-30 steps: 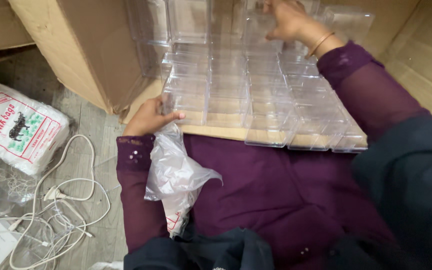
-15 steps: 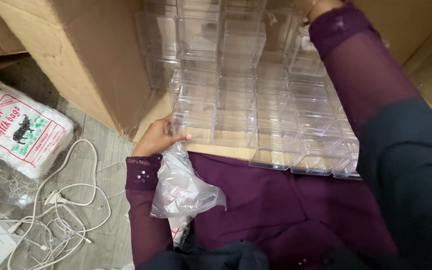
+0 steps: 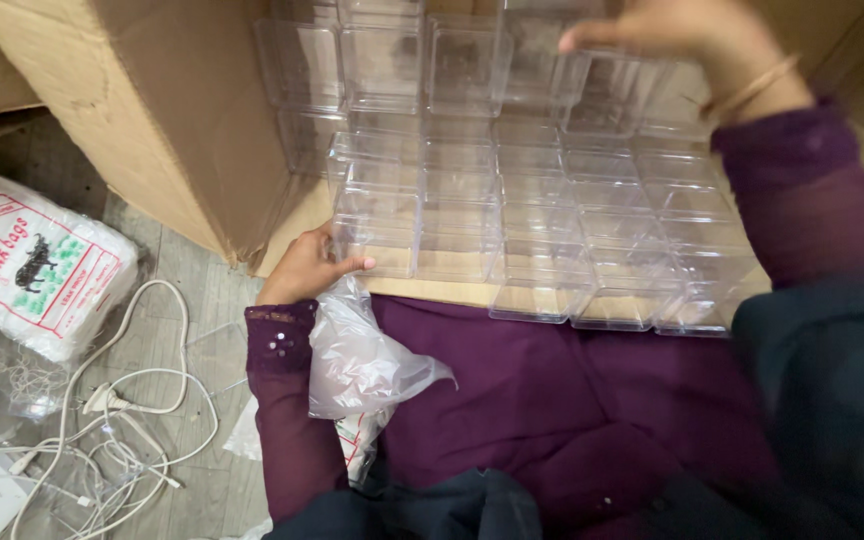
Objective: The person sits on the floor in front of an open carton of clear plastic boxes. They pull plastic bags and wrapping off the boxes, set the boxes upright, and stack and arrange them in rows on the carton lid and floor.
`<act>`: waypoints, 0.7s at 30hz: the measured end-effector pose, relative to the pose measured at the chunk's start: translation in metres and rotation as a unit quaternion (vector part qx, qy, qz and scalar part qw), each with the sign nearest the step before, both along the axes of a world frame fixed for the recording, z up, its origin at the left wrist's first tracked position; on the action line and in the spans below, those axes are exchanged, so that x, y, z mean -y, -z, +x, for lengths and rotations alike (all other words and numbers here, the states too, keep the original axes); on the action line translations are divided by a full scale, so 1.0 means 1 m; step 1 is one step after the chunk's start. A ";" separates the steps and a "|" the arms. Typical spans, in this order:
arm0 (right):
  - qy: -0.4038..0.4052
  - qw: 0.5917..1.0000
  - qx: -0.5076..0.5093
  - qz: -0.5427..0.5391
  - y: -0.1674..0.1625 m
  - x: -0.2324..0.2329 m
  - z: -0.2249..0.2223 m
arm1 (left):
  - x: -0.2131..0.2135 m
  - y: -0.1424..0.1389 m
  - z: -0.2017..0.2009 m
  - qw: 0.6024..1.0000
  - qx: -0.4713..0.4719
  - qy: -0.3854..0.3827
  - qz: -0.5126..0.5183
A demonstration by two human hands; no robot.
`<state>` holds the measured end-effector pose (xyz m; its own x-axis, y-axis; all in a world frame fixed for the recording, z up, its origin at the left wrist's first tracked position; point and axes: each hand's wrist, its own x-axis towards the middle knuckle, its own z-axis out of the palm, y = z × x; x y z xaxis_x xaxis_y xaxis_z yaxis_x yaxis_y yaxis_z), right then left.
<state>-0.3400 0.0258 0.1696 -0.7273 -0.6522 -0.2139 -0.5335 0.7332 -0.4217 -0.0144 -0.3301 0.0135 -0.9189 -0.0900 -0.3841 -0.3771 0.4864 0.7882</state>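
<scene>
Cardboard box [image 3: 152,110]: lying on its side on the floor, open mouth toward the lap, so contents can be reached from a seated position.
Purple cloth [image 3: 552,420]: spread over the lap, just under the box's lower flap.
Clear plastic boxes [image 3: 512,200]: packed in tight rows and layers inside the cardboard box, front row right at the open edge, touching one another.
White printed bag [image 3: 32,265]: on the floor to the left, well apart from the box.
White cables [image 3: 122,400]: tangled on the floor, near the bag.
Clear plastic wrap [image 3: 362,360]: crumpled on the lap, just below the left wrist, touching the sleeve.
Right hand [image 3: 672,35]: reaching deep to the back rows, fingers curled narrow over the top of a clear box; whether actually gripping, cannot tell from the blur.
Left hand [image 3: 307,265]: fingers loosely curled, thumb and fingertips pressed to the front left corner box, seemingly steadying the stack.
</scene>
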 end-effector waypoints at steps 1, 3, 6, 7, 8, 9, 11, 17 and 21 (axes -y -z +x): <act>-0.025 0.998 -0.029 -0.046 0.015 -0.003 0.004 | 0.000 0.001 -0.001 1.000 -0.011 0.004 0.005; -0.083 0.981 -0.083 -0.155 0.041 -0.011 0.012 | -0.001 0.003 -0.001 0.999 -0.031 0.012 0.013; -0.063 0.986 -0.025 -0.153 0.052 -0.024 0.009 | -0.001 0.003 0.002 0.999 0.015 -0.011 -0.029; -0.030 0.990 -0.002 -0.134 0.051 -0.029 0.006 | -0.001 0.002 0.003 0.999 0.001 -0.007 -0.039; 0.002 0.993 0.021 -0.114 0.047 -0.034 0.002 | -0.001 0.002 0.003 0.999 -0.014 -0.003 -0.049; 0.035 0.994 0.042 -0.093 0.044 -0.039 -0.002 | 0.000 0.001 0.003 0.998 -0.030 0.001 -0.058; 0.097 0.994 0.050 -0.001 0.042 -0.042 -0.008 | 0.000 0.000 0.004 0.999 -0.036 -0.004 -0.003; 0.019 0.995 0.012 -0.102 0.078 -0.012 -0.018 | 0.003 0.004 0.003 0.999 0.024 -0.009 -0.032; -0.083 0.992 -0.065 -0.072 0.097 -0.002 -0.016 | 0.015 0.002 0.003 0.997 -0.029 0.056 0.034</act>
